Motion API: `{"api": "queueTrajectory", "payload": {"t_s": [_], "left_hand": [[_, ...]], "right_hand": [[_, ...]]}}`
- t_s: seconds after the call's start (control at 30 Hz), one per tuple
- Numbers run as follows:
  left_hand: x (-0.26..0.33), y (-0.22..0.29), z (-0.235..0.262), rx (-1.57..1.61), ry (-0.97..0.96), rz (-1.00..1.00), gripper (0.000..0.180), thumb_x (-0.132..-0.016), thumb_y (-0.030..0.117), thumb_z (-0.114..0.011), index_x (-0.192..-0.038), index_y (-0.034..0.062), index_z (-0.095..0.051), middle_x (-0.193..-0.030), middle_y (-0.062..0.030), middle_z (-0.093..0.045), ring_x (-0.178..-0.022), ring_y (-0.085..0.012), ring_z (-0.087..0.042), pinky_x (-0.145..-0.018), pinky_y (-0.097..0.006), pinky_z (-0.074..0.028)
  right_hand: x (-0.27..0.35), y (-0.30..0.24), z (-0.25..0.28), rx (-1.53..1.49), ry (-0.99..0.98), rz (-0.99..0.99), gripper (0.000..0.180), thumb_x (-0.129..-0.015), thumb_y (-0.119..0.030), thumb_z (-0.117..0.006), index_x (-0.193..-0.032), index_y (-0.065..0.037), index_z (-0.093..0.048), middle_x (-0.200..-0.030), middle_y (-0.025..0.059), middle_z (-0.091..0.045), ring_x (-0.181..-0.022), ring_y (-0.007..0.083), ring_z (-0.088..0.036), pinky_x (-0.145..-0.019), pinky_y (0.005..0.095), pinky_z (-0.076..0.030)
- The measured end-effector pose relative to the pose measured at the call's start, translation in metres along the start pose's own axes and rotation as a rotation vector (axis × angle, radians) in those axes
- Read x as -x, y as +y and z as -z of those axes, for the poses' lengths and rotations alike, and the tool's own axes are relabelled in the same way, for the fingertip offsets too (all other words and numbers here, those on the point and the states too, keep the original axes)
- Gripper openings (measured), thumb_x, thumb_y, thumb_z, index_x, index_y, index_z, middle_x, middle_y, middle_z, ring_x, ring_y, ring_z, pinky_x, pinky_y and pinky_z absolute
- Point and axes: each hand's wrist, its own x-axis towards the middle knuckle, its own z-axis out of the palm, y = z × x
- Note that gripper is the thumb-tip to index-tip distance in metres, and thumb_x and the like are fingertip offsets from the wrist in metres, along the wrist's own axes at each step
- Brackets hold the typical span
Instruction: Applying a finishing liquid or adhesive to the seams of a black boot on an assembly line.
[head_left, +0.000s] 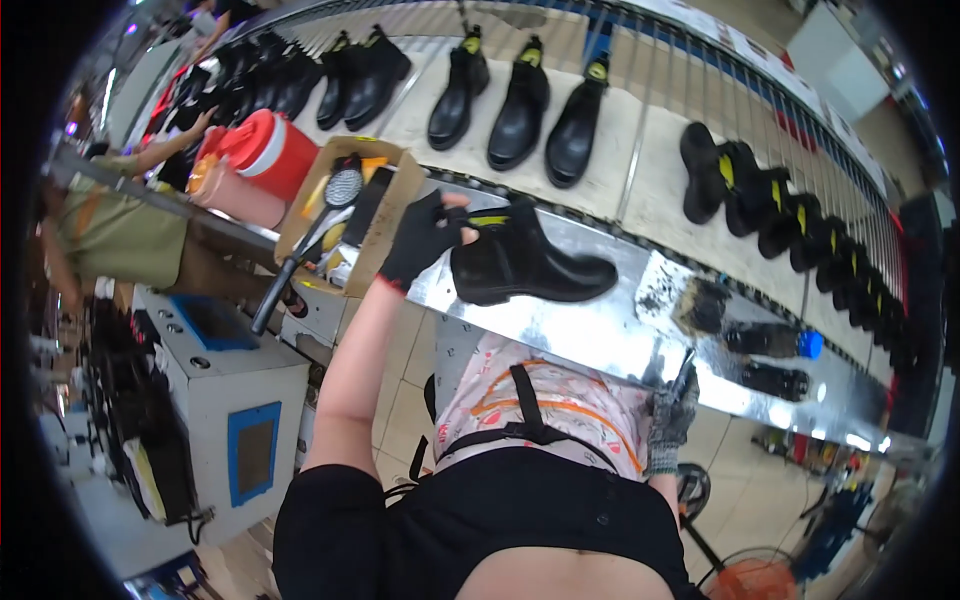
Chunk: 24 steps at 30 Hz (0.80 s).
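My left hand [425, 238], in a black fingerless glove, grips the top opening of a black ankle boot [530, 262] with a yellow-green patch inside its collar. The boot is over the metal ledge, its toe pointing right. My right hand [675, 412] wears a grey knit glove and is low at the ledge's front edge, apart from the boot. Its fingers look bent together, with a thin dark tip at their upper end; what they hold, if anything, I cannot make out. Beyond the ledge, three black boots [518, 108] stand on the white conveyor surface.
A cardboard box [385, 215] with a long-handled black brush [342, 190] stands left of the boot, beside a red jug [268, 150]. On the ledge's right lie a dark-stained pad [700, 303] and a blue-capped bottle [770, 341]. More boots [800, 225] line the conveyor's right. Another person [120, 225] is at the left.
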Motion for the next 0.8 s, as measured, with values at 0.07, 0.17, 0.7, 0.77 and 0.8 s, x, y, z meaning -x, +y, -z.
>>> {"api": "queueTrajectory", "payload": {"t_s": [0.07,0.17,0.7,0.77,0.8], "left_hand": [[-0.019,0.024,0.005,0.043,-0.166,-0.013,0.056,-0.067,0.005,-0.075,-0.119,0.0064,-0.056,-0.093,-0.0022,-0.061,-0.086,-0.0113,-0.057,-0.079,-0.026,-0.047],[-0.033,0.029,-0.008,0.208,-0.206,-0.113,0.059,-0.070,0.008,-0.073,-0.124,0.0067,-0.051,-0.092,-0.0014,-0.059,-0.090,-0.0095,-0.055,-0.080,-0.024,-0.045],[0.049,-0.030,-0.032,1.022,0.305,0.521,0.030,-0.077,0.012,-0.069,-0.104,0.0019,-0.061,-0.101,-0.0108,-0.064,-0.089,-0.0197,-0.064,-0.076,-0.032,-0.055],[0.055,-0.043,-0.022,0.972,0.285,0.592,0.031,-0.077,0.011,-0.068,-0.105,0.0016,-0.061,-0.099,-0.0109,-0.064,-0.087,-0.0203,-0.065,-0.075,-0.032,-0.056],[0.057,-0.040,-0.019,0.928,0.252,0.658,0.032,-0.077,0.010,-0.067,-0.107,0.0013,-0.061,-0.097,-0.0110,-0.065,-0.084,-0.0210,-0.065,-0.074,-0.033,-0.057]], "right_hand": [[-0.002,-0.037,-0.009,-0.262,0.048,-0.298,0.059,-0.078,0.002,-0.050,-0.134,-0.003,-0.033,-0.078,0.0066,-0.055,-0.049,0.0118,-0.049,-0.043,0.0264,-0.045],[-0.019,0.002,-0.017,-0.320,0.080,-0.184,0.051,-0.077,0.005,-0.053,-0.125,-0.004,-0.041,-0.075,0.0016,-0.049,-0.047,0.0112,-0.050,-0.038,0.0254,-0.043],[-0.040,0.030,-0.029,0.232,0.037,-0.149,0.023,-0.086,-0.025,-0.062,-0.095,-0.003,-0.060,-0.069,0.0101,-0.061,-0.058,0.0198,-0.058,-0.056,0.0331,-0.047],[-0.045,0.043,-0.030,0.243,0.025,-0.183,0.025,-0.086,-0.026,-0.062,-0.094,-0.003,-0.060,-0.071,0.0114,-0.062,-0.061,0.0218,-0.059,-0.060,0.0345,-0.047],[-0.044,0.039,-0.028,0.255,0.027,-0.217,0.026,-0.086,-0.028,-0.063,-0.092,-0.003,-0.061,-0.072,0.0126,-0.063,-0.064,0.0238,-0.060,-0.063,0.0359,-0.048]]}}
